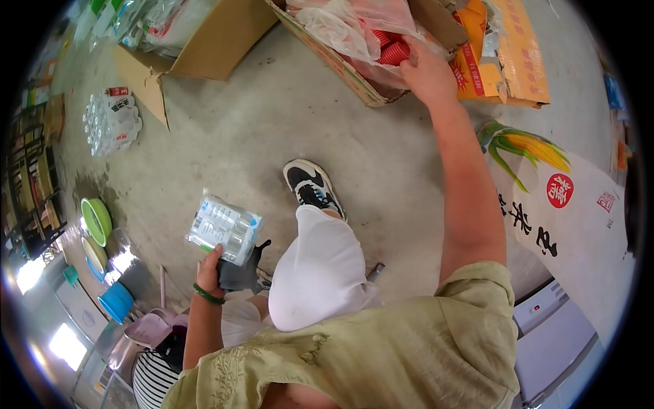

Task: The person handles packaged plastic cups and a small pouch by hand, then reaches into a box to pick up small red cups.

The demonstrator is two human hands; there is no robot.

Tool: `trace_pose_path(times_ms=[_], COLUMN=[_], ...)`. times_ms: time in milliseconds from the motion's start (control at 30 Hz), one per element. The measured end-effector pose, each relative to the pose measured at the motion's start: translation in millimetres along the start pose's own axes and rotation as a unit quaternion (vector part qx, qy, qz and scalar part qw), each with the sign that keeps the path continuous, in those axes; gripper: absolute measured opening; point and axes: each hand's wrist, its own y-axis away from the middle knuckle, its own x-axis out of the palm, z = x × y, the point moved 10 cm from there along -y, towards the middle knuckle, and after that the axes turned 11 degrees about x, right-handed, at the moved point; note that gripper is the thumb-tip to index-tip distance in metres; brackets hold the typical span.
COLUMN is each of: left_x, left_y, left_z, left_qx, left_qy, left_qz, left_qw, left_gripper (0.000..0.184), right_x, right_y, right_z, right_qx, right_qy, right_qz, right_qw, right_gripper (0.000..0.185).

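A clear plastic pack of bottles point(223, 226) with a blue and white label is held at its lower edge by my left hand point(210, 273), thumb on top. A green bracelet circles that wrist. My right hand point(430, 70) reaches into an open cardboard box point(340, 67) lined with clear plastic film. Its fingers are at ribbed red caps point(394, 51) inside the film; the fingertips are partly hidden, so I cannot make out whether they hold one.
Left stand an open carton point(204, 48), a wrapped bottle pack point(112, 121) and coloured basins point(97, 221). An orange box point(521, 54) is at upper right, above a printed corn sack point(579, 198). A grey appliance point(555, 334) stands at lower right.
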Motion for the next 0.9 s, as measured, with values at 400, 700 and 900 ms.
trace_pose_path(times_ms=[400, 700, 900], left_x=[11, 3, 10], left_y=[1, 0, 1], left_z=[6, 9, 9], left_qx=[-0.041, -0.031, -0.032], left_qy=[-0.001, -0.027, -0.030], left_qz=[0.022, 0.016, 0.017], left_qw=[0.999, 0.999, 0.999], left_gripper=[0.046, 0.044, 0.041], right_x=[17, 2, -15], right_y=[5, 16, 27], right_z=[-10, -9, -12], right_qx=[-0.035, -0.062, -0.056], right_qy=[-0.065, 0.062, -0.122], right_qz=[0.119, 0.057, 0.105], right_qw=[0.990, 0.994, 0.985], right_gripper=[0.049, 0.048, 0.051])
